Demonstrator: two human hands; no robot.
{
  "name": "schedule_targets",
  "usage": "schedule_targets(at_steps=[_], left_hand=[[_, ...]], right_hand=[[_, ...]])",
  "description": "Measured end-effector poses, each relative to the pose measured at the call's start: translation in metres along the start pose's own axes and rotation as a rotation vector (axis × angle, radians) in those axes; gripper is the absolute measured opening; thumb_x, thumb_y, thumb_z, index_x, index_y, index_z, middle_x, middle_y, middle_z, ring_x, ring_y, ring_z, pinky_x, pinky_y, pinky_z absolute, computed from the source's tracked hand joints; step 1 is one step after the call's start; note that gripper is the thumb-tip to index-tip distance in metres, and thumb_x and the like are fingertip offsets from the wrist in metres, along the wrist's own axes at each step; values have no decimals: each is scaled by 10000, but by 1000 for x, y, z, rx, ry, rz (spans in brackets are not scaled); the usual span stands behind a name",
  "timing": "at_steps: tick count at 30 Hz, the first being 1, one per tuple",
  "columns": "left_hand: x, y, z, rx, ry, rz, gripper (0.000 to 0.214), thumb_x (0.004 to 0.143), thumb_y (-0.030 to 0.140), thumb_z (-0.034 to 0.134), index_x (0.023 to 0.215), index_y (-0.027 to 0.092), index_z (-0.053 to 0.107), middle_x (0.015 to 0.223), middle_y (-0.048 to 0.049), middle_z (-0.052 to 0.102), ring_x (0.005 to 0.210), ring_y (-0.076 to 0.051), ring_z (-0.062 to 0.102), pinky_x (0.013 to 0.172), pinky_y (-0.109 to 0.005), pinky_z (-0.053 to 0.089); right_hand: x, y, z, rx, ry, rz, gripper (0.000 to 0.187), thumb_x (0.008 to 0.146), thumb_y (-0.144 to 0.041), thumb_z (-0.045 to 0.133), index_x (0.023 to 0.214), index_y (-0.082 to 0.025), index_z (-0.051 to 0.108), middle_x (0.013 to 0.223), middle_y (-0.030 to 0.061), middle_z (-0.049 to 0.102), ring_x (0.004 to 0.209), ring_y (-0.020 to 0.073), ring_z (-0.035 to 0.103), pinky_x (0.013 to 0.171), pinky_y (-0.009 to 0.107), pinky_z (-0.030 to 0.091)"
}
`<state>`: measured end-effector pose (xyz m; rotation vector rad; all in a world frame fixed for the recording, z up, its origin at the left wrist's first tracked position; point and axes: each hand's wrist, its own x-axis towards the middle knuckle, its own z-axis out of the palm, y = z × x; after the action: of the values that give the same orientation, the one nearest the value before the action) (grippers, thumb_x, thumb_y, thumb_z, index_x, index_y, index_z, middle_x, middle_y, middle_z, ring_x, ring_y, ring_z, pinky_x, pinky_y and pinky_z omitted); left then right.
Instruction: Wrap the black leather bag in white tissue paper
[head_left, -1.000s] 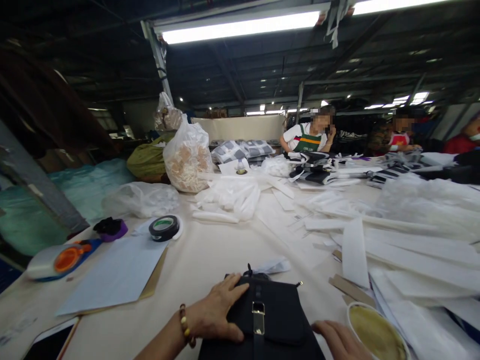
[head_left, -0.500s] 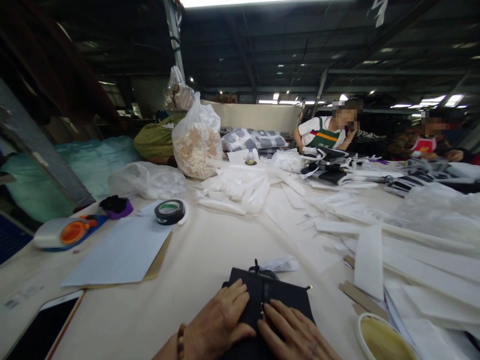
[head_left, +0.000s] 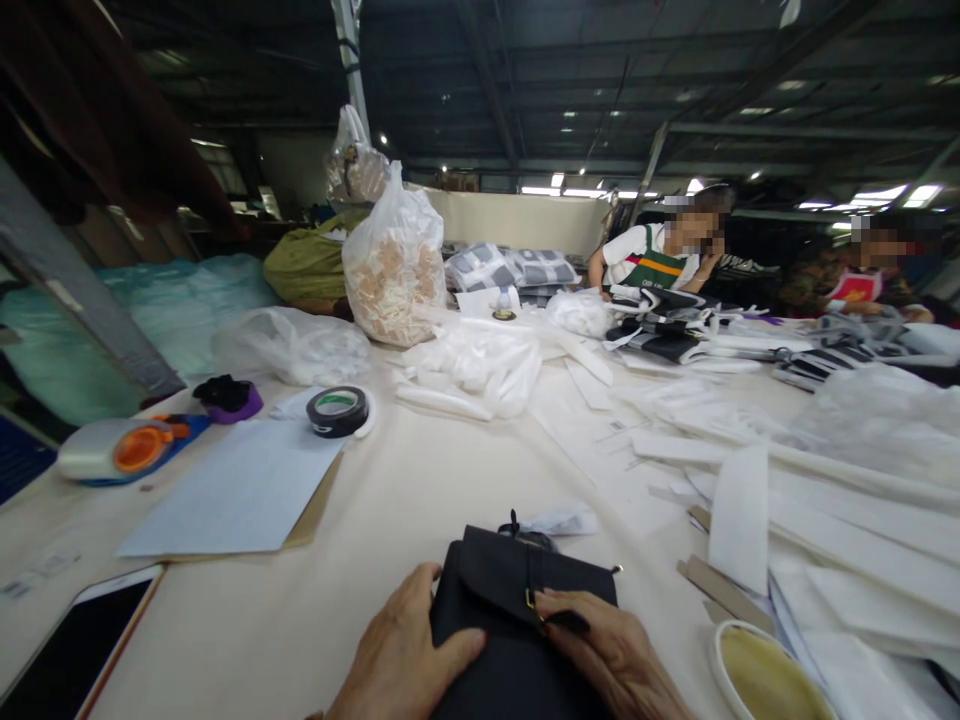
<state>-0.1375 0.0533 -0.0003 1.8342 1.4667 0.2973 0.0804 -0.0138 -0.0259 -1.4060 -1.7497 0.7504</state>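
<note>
Black bag (head_left: 499,650) at bottom centre of frame, lying on the pale surface (head_left: 427,490), lower end cut off by the frame edge. Flap (head_left: 491,575) folded over the upper part of its front; gold-coloured buckle (head_left: 529,599) near the flap's lower edge.

Hands apart, one either side of the bag. Left hand (head_left: 409,645) clamped on its left edge, thumb on the front, other fingers at the side. Right hand (head_left: 611,640) bent over the right part, fingertips at buckle and dark strap end (head_left: 568,620); cannot tell whether the strap is pinched.

Just beyond the bag's top edge: crumpled clear plastic (head_left: 562,520).

Lower left: phone (head_left: 86,640), screen dark. Above it, pale blue sheet (head_left: 232,490), with black tape roll (head_left: 337,411) at its upper right corner. Tape with orange core (head_left: 139,448) at left of frame, near the sheet.

Lower right: round tub (head_left: 769,675), yellowish inside, near white strips (head_left: 739,520).

Upper centre: translucent sack (head_left: 395,265) of scraps. Upper right: co-worker in green apron (head_left: 652,268), leaning at the far side of the surface.
</note>
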Motion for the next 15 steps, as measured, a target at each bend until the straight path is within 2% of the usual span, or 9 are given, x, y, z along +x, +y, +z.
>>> schedule_targets(at_steps=[4, 7, 10, 15], left_hand=[[11, -7, 10, -410, -117, -107, 333, 634, 354, 581, 893, 155, 514, 847, -66, 673, 834, -263, 626, 675, -337, 488], [17, -11, 19, -625, -113, -157, 316, 563, 284, 590, 835, 159, 489, 720, -18, 660, 717, -226, 630, 598, -299, 470], [20, -13, 24, -707, -105, -193, 343, 511, 248, 594, 820, 169, 469, 605, 17, 630, 590, -195, 609, 524, -273, 441], [23, -14, 27, -790, -126, -196, 372, 504, 246, 617, 834, 171, 462, 601, 5, 637, 555, -193, 605, 502, -272, 443]], right_hand=[[1, -6, -2, 97, -22, 105, 201, 887, -351, 494, 1014, -335, 649, 1003, -39, 663, 971, 150, 586, 871, 219, 442], [3, -6, -3, 130, -46, 146, 203, 876, -371, 496, 975, -319, 665, 928, -22, 650, 907, 166, 584, 821, 242, 445], [7, -5, -4, 162, -65, 194, 228, 872, -389, 481, 917, -282, 677, 893, 2, 627, 867, 181, 575, 774, 261, 439], [11, -7, -6, 260, -75, 261, 237, 849, -411, 495, 838, -241, 660, 813, -14, 601, 799, 177, 547, 725, 254, 404]])
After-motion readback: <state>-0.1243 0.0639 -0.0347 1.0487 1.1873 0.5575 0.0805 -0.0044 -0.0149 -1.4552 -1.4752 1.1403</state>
